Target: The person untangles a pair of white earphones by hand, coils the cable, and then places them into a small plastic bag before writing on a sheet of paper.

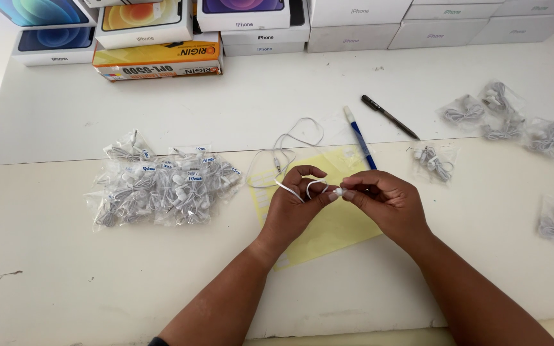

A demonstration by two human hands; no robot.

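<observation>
My left hand and my right hand meet over a yellow sheet of paper on the white table. Both pinch a white wired earphone, with an earbud held between the fingertips. Its thin white cable loops away over the table toward the back. A small empty clear plastic bag lies under the cable beside the left hand.
A heap of bagged white earphones lies to the left. More bagged earphones are scattered at the right, one bag near my right hand. A blue pen and a black pen lie behind. Phone boxes are stacked along the back.
</observation>
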